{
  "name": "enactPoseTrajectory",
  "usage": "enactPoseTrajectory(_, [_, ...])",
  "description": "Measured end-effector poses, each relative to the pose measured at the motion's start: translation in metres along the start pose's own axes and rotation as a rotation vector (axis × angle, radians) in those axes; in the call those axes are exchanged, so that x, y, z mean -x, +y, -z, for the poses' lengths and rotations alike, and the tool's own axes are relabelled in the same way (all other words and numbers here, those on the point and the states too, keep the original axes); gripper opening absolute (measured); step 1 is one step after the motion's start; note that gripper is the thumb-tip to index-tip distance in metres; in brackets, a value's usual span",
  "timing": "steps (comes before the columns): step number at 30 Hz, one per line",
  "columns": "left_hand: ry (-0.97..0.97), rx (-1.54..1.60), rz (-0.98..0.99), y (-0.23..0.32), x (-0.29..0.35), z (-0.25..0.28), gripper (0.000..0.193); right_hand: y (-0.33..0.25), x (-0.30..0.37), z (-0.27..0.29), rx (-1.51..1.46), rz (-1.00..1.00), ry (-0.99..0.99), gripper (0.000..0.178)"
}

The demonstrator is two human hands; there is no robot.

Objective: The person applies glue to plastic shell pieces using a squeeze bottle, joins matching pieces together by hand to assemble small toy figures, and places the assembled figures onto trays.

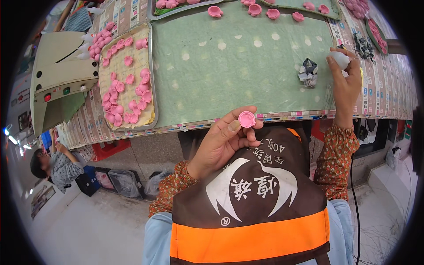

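Note:
My left hand (pixel 223 143) pinches a small pink hollow plastic piece (pixel 246 119) in front of my apron, its round open side facing up. Over at the table's right side, my right hand (pixel 346 81) is closed around a white squeeze bottle (pixel 339 60) with a rounded body; the fingers hide its far end. A crumpled grey and white cloth (pixel 308 73) lies on the green mat just left of that hand. Several more pink pieces (pixel 215 12) are scattered along the mat's far edge.
To the left stands a tray (pixel 153 79) of pink pieces, beside a beige machine (pixel 66 73) with buttons. Two more trays (pixel 176 15) sit at the far edge. A dark rag (pixel 363 46) lies at the right. Another person (pixel 59 165) works at far left. A black cable (pixel 355 207) hangs by my right side.

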State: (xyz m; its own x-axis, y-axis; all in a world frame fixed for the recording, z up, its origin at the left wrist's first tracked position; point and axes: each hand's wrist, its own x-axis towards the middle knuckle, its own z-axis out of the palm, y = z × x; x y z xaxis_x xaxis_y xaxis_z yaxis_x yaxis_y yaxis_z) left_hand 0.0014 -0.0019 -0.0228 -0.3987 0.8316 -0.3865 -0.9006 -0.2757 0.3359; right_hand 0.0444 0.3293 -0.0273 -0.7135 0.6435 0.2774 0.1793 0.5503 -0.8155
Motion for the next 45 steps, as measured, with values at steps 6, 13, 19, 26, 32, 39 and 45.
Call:
enactPoseTrajectory(6, [-0.035,0.073,0.002,0.003,-0.002,0.004,0.057,0.01,-0.007,-0.004,-0.06,-0.031,0.042,0.031])
enactPoseTrajectory(13, [-0.021,0.131,0.029,0.007,-0.002,0.009,0.053,-0.033,0.018,-0.001,-0.003,0.345,0.447,0.035])
enactPoseTrajectory(19, [-0.047,0.116,-0.02,0.01,-0.002,0.002,0.052,-0.085,-0.018,-0.048,0.263,0.471,-0.016,0.024])
enactPoseTrajectory(26, [-0.037,0.066,-0.097,0.016,0.002,0.0,0.053,-0.058,-0.06,-0.096,0.597,0.484,-0.11,0.02])
enactPoseTrajectory(32, [-0.044,0.198,-0.109,0.016,0.003,0.011,0.052,-0.058,-0.053,-0.09,0.39,0.504,-0.238,0.009])
enactPoseTrajectory(39, [-0.062,0.303,-0.04,0.014,-0.002,0.01,0.054,-0.084,-0.003,-0.061,0.276,0.341,-0.668,0.01])
enactPoseTrajectory(45, [-0.058,0.129,-0.075,0.012,0.0,0.005,0.053,-0.085,0.009,-0.058,0.25,0.375,-0.588,0.021])
